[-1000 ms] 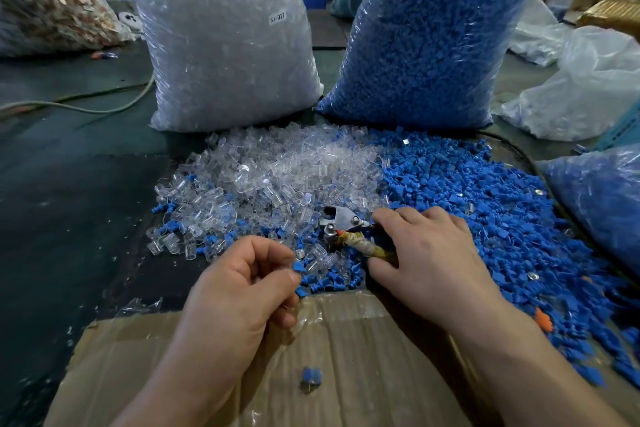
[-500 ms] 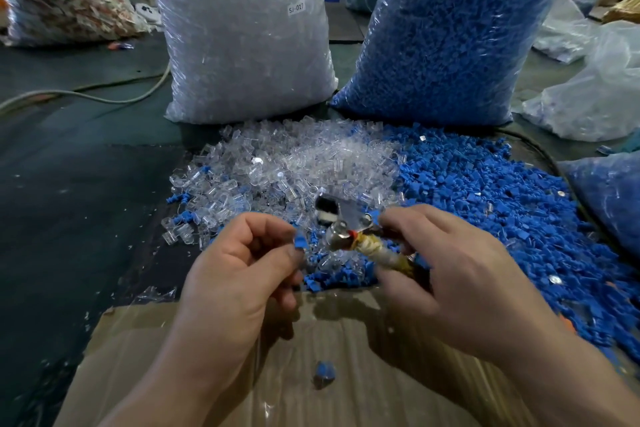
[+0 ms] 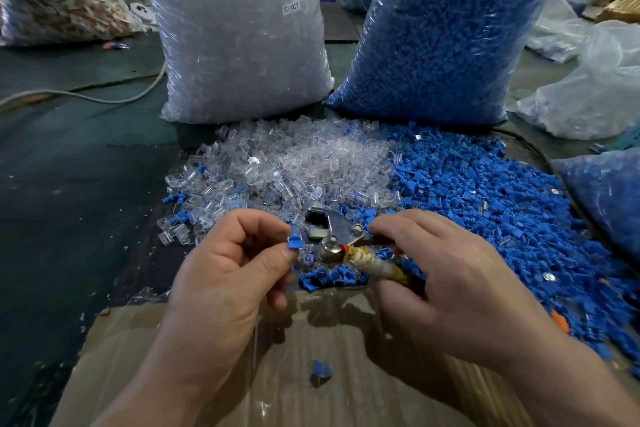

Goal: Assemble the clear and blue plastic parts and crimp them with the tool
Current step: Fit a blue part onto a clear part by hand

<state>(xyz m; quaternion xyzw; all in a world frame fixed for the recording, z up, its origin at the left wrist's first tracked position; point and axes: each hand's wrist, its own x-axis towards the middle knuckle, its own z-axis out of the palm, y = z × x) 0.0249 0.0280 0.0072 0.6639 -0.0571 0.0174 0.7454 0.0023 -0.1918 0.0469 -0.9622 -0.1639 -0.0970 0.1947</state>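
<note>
- A small blue part (image 3: 295, 240) is pinched btwn thumb & forefinger of the left hand (image 3: 225, 274), other fingers curled in; it is held just left of the tool's metal head
- The crimping tool (image 3: 334, 230) is gripped by the right hand (image 3: 450, 281), fingers curled round the tape-wrapped handle
- Clear-parts pile (image 3: 311, 163) & blue-parts pile (image 3: 485, 198) are spread side by side, touching, behind the hands
- Clear-parts bag (image 3: 239, 31) & blue-parts bag (image 3: 443, 38) are stood upright behind the piles
- A loose blue piece (image 3: 320, 368) is seen on the cardboard (image 3: 346, 402), nearer than both hands

The dark table (image 3: 86, 211) holds clear pieces (image 3: 294, 166), blue pieces (image 3: 485, 204), two big bags behind, cardboard (image 3: 346, 374) at bottom.
</note>
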